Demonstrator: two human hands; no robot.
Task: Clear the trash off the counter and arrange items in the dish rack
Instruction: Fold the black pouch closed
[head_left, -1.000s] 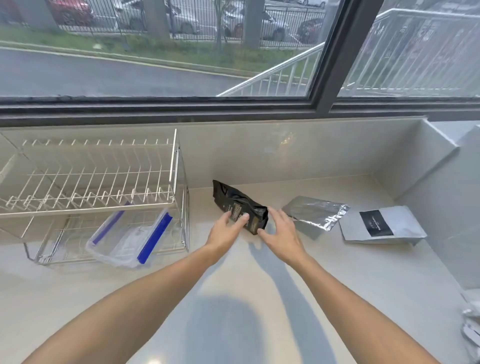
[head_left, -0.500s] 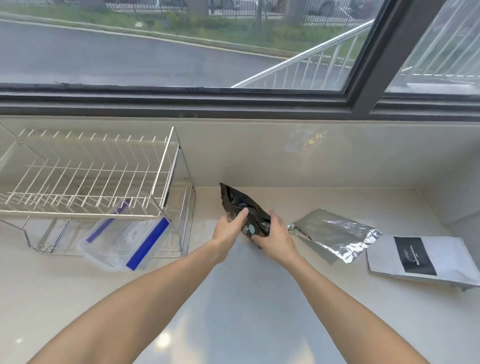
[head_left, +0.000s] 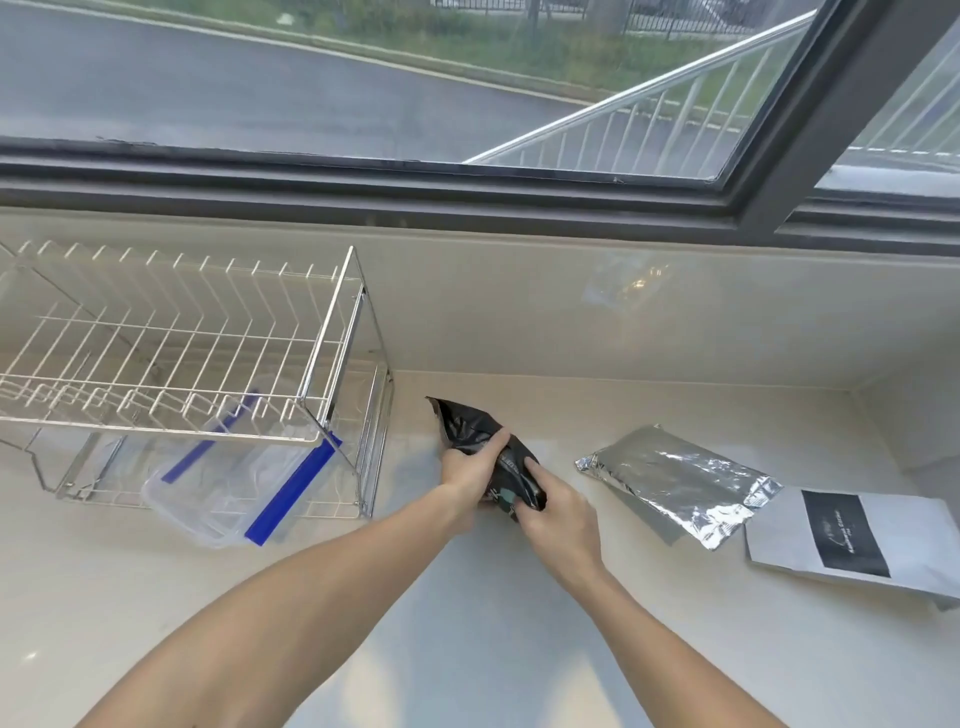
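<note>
hands: left hand and right hand both clamped on black foil pouch
risk: open end above fingertips, might spill leftovers

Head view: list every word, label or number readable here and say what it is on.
Nothing here can be read.
White pouch: pale lettering on its black panel, too small and blurred.
Black bag, gripped by the left hand and right hand: crumpled, print unreadable.
Silver foil pouch: no text visible.
</note>
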